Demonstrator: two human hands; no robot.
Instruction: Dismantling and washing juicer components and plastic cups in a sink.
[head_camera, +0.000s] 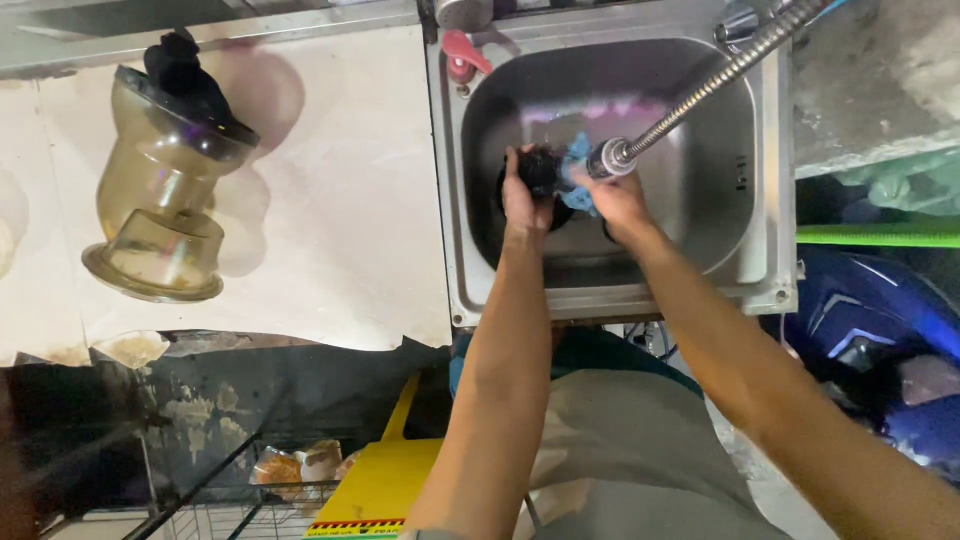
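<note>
Both my hands are inside a stainless steel sink (770, 180). My left hand (522, 200) grips a small black round part (541, 168) held up over the basin. My right hand (622, 205) presses a blue cloth or sponge (577, 170) against that black part. The head of a flexible metal spray hose (700, 95) hangs just above my right hand, its nozzle (608, 158) close to the cloth. I cannot tell whether water is running.
A clear blender jug (160, 190) with a black lid lies on its side on the white counter (340, 200) to the left. A red-topped bottle (462, 55) stands at the sink's back left corner. A yellow sign (385, 480) and a wire rack (250, 490) sit below.
</note>
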